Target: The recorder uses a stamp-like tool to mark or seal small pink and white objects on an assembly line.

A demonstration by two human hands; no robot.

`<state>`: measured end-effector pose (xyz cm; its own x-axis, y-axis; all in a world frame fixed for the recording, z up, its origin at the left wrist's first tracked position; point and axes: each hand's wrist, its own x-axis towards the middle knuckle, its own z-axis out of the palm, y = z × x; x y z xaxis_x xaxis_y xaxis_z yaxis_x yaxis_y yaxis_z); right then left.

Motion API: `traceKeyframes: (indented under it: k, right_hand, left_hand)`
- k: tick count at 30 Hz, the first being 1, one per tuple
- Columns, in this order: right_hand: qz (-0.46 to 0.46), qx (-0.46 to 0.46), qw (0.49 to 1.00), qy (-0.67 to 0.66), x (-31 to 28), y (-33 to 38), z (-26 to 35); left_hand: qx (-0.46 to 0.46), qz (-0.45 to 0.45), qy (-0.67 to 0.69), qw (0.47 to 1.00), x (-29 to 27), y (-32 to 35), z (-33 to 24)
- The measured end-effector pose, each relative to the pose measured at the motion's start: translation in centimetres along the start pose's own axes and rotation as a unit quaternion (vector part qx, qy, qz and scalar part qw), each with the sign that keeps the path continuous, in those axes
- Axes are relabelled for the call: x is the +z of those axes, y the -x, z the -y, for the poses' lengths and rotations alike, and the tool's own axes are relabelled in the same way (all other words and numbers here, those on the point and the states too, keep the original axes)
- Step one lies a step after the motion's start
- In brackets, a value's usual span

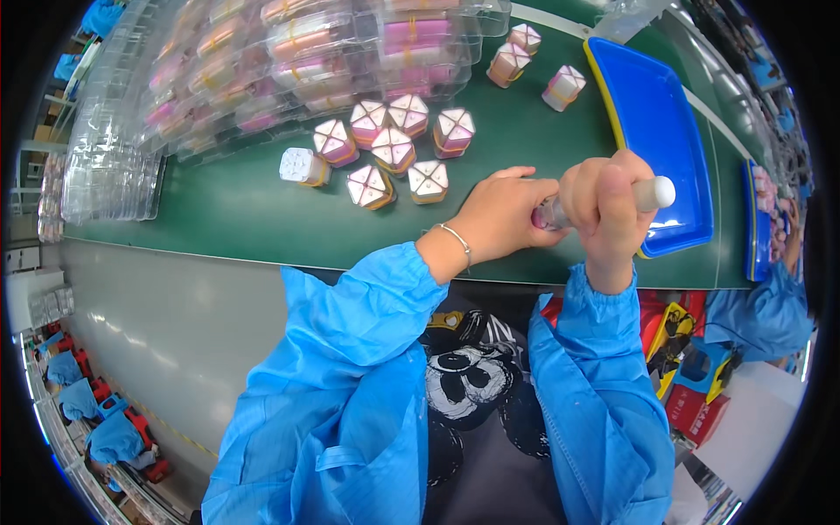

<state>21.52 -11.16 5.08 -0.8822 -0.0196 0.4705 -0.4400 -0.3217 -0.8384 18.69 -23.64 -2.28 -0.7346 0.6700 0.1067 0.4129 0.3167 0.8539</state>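
Observation:
My right hand (605, 208) is wrapped in a fist round a white stick-shaped tool (654, 192) with a rounded white end. Its clear lower part reaches down to my left hand (492, 213). The left fingers curl round a small pink-purple piece (540, 216), mostly hidden, where the tool's tip meets it. To the left of that hand stand several banded bundles (394, 150) of pink and orange pieces with white triangular tops, held by yellow rubber bands. One bundle (304, 166) at their left end has a paler, bluish top.
Stacked clear plastic trays (350, 52) full of banded pieces fill the back left, beside nested clear trays (109, 149). At right lies a blue bin (669, 131) with a yellow one under it. More bundles (508, 65) stand at the back. A co-worker's blue sleeve (759, 315) shows far right.

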Motion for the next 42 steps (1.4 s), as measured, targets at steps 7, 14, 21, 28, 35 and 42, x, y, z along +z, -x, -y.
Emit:
traceKeyframes:
  k: [7,14,21,28,35,42]
  right_hand:
    - [0.004,-0.002,1.000,0.005,-0.2,0.3,-0.2]
    - [0.017,0.001,1.000,0.003,-0.5,0.8,-0.4]
    - [0.008,0.017,1.000,-0.011,-0.4,0.7,-0.5]
    - [-0.003,0.024,0.999,-0.028,-0.5,0.8,-0.6]
    - [0.014,0.019,0.999,-0.044,-0.9,1.0,-0.9]
    - [-0.039,-0.124,0.976,-0.176,-5.1,-0.9,2.5]
  left_hand:
    - [0.018,0.015,0.023,0.999,-0.3,0.0,0.0]
    - [0.058,-0.028,0.057,0.996,-0.1,0.1,0.3]
    - [0.082,-0.047,0.068,0.993,-0.1,0.2,0.1]
    - [0.067,-0.032,0.065,0.995,-0.2,0.3,0.2]
    - [0.092,-0.062,0.048,0.993,0.4,0.4,0.6]
    - [0.069,0.006,0.117,0.991,-0.4,0.3,0.4]
